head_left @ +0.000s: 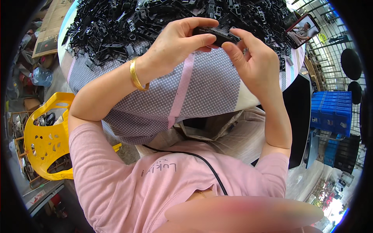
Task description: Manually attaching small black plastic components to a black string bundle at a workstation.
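Above the dotted tablecloth [210,89], a small black plastic part [216,35] sits pinched between both hands. It looks light, stiff and easy to grip at its ends. The left hand [176,42] clasps its left end; the right hand [252,58] nips the other, before the heap of black parts [128,23].

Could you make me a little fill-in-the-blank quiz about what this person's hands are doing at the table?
1. Both the left hand and the right hand hold one small ____ plastic part.
2. The gold bangle sits on the ____ wrist.
3. The heap of plastic parts lies on a dotted cloth with a ____ stripe.
4. The moulded plastic chair is ____.

Missing words: black; left; pink; yellow
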### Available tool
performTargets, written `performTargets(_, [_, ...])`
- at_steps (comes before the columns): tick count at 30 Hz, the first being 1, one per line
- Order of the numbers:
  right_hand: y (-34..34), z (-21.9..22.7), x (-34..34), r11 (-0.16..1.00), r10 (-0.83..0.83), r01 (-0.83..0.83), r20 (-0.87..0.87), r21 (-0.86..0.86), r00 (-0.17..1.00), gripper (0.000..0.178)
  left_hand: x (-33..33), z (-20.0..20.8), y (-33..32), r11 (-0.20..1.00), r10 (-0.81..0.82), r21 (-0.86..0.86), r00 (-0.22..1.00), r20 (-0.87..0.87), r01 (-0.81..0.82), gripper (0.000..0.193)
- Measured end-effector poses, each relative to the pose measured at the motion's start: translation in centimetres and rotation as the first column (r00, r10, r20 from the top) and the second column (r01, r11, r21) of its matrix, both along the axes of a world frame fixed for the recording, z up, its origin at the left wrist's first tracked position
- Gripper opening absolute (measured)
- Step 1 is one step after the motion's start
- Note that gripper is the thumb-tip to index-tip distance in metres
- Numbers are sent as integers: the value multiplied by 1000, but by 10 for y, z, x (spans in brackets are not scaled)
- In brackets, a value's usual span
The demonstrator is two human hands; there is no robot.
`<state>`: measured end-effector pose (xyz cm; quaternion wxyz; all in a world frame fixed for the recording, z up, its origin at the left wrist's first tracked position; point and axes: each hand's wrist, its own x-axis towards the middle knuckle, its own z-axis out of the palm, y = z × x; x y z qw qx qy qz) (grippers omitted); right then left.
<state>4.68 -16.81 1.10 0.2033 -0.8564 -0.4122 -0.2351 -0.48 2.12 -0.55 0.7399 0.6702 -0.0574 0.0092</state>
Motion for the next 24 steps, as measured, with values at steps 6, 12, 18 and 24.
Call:
performTargets(6, [-13,-2,8,912,392,-124,-745,390,540,34,-1,4,0,976,-173,156,978,112,155,44])
performTargets(12, [-28,5,0,922,377,-122,-779,368,501,26,0,5,-1,940,-316,181,936,153,288,45])
performTargets(18, [-60,42,-10,697,387,-706,-762,-127,519,22,21,14,29,817,65,516,930,362,-258,34])
performTargets(24, [-52,22,-33,644,343,-692,-686,-326,642,24,21,-7,28,213,-152,850,843,516,-482,31])
